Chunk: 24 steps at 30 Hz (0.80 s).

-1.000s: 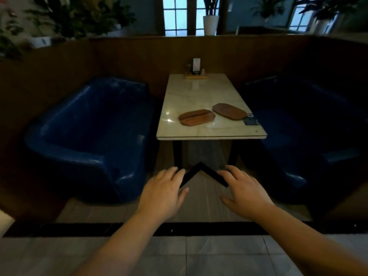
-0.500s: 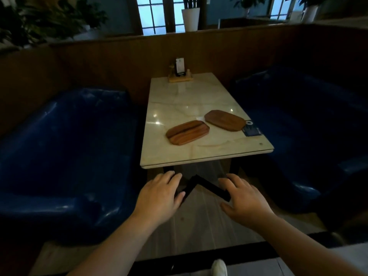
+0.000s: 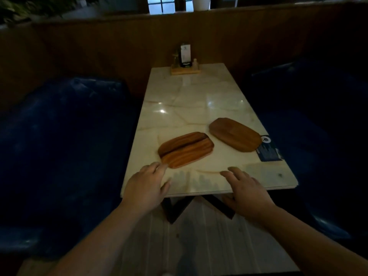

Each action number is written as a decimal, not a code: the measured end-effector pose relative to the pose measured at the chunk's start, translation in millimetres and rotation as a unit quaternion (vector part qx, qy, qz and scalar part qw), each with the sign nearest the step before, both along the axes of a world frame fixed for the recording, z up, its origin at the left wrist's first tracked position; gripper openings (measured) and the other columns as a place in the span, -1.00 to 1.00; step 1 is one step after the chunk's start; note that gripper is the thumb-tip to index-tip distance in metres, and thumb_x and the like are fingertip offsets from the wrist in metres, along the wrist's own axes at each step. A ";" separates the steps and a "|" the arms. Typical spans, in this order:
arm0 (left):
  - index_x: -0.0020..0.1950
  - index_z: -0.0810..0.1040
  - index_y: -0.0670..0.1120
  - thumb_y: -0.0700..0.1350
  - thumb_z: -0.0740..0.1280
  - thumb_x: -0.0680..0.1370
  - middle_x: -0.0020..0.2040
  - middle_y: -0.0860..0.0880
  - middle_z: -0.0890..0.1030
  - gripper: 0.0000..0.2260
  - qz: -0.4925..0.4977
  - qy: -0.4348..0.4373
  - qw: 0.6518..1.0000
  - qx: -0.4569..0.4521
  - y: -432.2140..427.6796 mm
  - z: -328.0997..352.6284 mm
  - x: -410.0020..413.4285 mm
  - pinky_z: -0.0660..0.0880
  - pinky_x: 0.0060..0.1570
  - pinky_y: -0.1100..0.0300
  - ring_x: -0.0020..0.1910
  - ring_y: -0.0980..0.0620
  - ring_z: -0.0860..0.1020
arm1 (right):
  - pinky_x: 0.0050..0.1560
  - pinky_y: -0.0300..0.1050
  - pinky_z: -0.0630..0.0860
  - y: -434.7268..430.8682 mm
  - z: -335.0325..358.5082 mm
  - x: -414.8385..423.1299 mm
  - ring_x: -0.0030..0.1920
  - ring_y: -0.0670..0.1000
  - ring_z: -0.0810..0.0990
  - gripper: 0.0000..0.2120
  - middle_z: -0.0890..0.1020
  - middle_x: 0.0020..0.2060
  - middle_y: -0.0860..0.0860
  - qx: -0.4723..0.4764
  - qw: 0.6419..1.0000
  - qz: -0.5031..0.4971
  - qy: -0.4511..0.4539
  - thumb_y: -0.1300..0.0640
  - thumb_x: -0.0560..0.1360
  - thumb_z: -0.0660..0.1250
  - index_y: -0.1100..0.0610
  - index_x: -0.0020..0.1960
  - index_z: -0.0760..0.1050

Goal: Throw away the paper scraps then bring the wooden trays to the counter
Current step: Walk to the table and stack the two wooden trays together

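Marble-patterned and pale, the table (image 3: pixel 191 100) stretches away from us between two dark blue seats (image 3: pixel 59 146). We see two wooden trays on its near half. The striped tray (image 3: pixel 186 149) lies toward the near left corner, set at a slant. The plainer tray (image 3: pixel 235 134) lies closer to the right edge, well apart from the first, with its near end touching or overlapping a dark blue card (image 3: pixel 268 150) at that edge. We cannot make out any paper scraps on the top.

Our left hand (image 3: pixel 144 188) reaches over the near edge by the left corner, fingers loose and spread, holding nothing; its fingertips come just beside the near end of the striped tray, and we cannot tell whether they touch it. Our right hand (image 3: pixel 246 191) hovers over the near edge, also relaxed and empty.

At the far edge stands a small wooden holder (image 3: pixel 185 70) with a card and bottles.
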State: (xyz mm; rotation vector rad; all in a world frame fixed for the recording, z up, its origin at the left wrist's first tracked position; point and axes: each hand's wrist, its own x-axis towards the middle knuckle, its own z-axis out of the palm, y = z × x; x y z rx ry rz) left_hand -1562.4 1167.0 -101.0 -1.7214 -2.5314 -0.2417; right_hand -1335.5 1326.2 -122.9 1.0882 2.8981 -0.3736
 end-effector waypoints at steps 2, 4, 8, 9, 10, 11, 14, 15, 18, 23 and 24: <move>0.37 0.34 -0.01 0.14 0.20 0.53 0.28 -0.03 0.50 -0.55 0.005 -0.004 1.000 -0.014 23.3 -6.8 -19.0 0.52 -0.07 0.04 0.17 -0.03 0.49 | 0.34 0.06 0.35 25.7 -2.4 -18.5 0.41 0.07 0.30 -0.36 0.23 0.48 0.00 0.003 1.000 0.002 -0.005 -0.20 0.47 0.26 -0.10 0.47 0.11; 0.40 0.30 -0.01 0.16 0.17 0.54 0.34 -0.02 0.45 -0.53 0.002 -0.017 1.000 -0.025 44.9 -14.6 -35.6 0.51 0.02 0.03 0.23 -0.03 0.44 | 0.33 0.06 0.35 47.5 -5.8 -37.6 0.41 0.08 0.31 -0.36 0.24 0.48 0.02 0.004 1.000 0.009 -0.015 -0.20 0.48 0.25 -0.08 0.48 0.11; 0.44 0.24 0.01 0.17 0.11 0.56 0.40 0.00 0.37 -0.51 0.007 -0.045 0.998 -0.047 89.5 -35.3 -75.3 0.47 0.11 0.01 0.29 -0.03 0.38 | 0.31 0.08 0.37 92.3 -18.4 -77.0 0.41 0.09 0.31 -0.33 0.24 0.48 0.03 -0.008 0.999 0.012 -0.040 -0.22 0.47 0.26 -0.06 0.48 0.12; 0.43 0.24 0.01 0.18 0.10 0.56 0.40 0.00 0.37 -0.51 0.005 -0.052 0.997 -0.048 100.9 -41.7 -86.7 0.47 0.09 0.01 0.28 -0.04 0.39 | 0.31 0.08 0.37 103.1 -21.8 -85.8 0.41 0.09 0.31 -0.32 0.24 0.48 0.03 -0.015 0.999 0.006 -0.048 -0.22 0.47 0.26 -0.06 0.49 0.11; 0.43 0.24 0.00 0.18 0.09 0.56 0.40 -0.01 0.37 -0.51 0.003 -0.059 0.997 -0.051 108.8 -46.6 -94.9 0.48 0.08 0.01 0.27 -0.04 0.40 | 0.30 0.08 0.38 110.4 -24.5 -90.9 0.41 0.09 0.31 -0.32 0.24 0.48 0.04 -0.021 0.998 0.000 -0.055 -0.21 0.47 0.27 -0.05 0.49 0.11; 0.43 0.24 0.00 0.18 0.09 0.56 0.40 -0.02 0.37 -0.51 0.001 -0.066 0.996 -0.057 118.3 -53.2 -105.9 0.48 0.08 0.01 0.27 -0.05 0.39 | 0.29 0.08 0.40 119.9 -27.6 -98.3 0.41 0.09 0.32 -0.32 0.24 0.48 0.03 -0.025 0.998 -0.006 -0.060 -0.21 0.47 0.27 -0.05 0.49 0.12; 0.43 0.25 0.00 0.17 0.12 0.56 0.40 -0.04 0.38 -0.52 -0.006 -0.093 0.994 -0.065 144.0 -74.5 -134.8 0.49 0.08 0.00 0.29 -0.07 0.39 | 0.26 0.07 0.45 147.3 -41.0 -121.8 0.40 0.08 0.33 -0.33 0.25 0.48 0.03 -0.027 0.997 -0.003 -0.078 -0.22 0.47 0.26 -0.04 0.48 0.14; 0.42 0.26 0.00 0.17 0.13 0.56 0.39 -0.04 0.39 -0.52 -0.007 -0.098 0.993 -0.066 150.8 -81.6 -141.8 0.49 0.08 0.00 0.29 -0.07 0.40 | 0.24 0.07 0.46 154.9 -45.6 -128.0 0.40 0.08 0.34 -0.33 0.26 0.48 0.03 -0.029 0.996 -0.003 -0.082 -0.23 0.47 0.26 -0.04 0.48 0.15; 0.41 0.28 0.02 0.18 0.14 0.54 0.36 -0.03 0.42 -0.52 0.010 -0.115 0.990 -0.083 167.8 -101.5 -160.7 0.50 0.07 -0.01 0.26 -0.07 0.43 | 0.18 0.06 0.48 174.8 -58.4 -143.9 0.37 0.10 0.37 -0.33 0.29 0.46 0.03 -0.052 0.995 -0.021 -0.083 -0.23 0.47 0.27 -0.02 0.48 0.17; 0.42 0.27 0.03 0.22 0.14 0.52 0.34 -0.04 0.42 -0.48 0.066 -0.179 0.975 -0.113 180.3 -125.5 -190.7 0.53 -0.01 0.00 0.19 -0.07 0.49 | 0.16 0.04 0.50 203.4 -73.1 -166.9 0.28 0.10 0.46 -0.32 0.36 0.41 0.08 -0.131 0.986 -0.074 -0.075 -0.23 0.44 0.32 -0.01 0.45 0.21; 0.41 0.28 0.02 0.22 0.15 0.52 0.33 -0.05 0.43 -0.48 0.080 -0.190 0.972 -0.114 182.1 -129.3 -195.5 0.53 -0.01 0.01 0.19 -0.08 0.49 | 0.14 0.05 0.52 211.1 -77.7 -172.3 0.23 0.10 0.50 -0.32 0.38 0.39 0.09 -0.154 0.981 -0.091 -0.073 -0.24 0.43 0.34 -0.01 0.44 0.23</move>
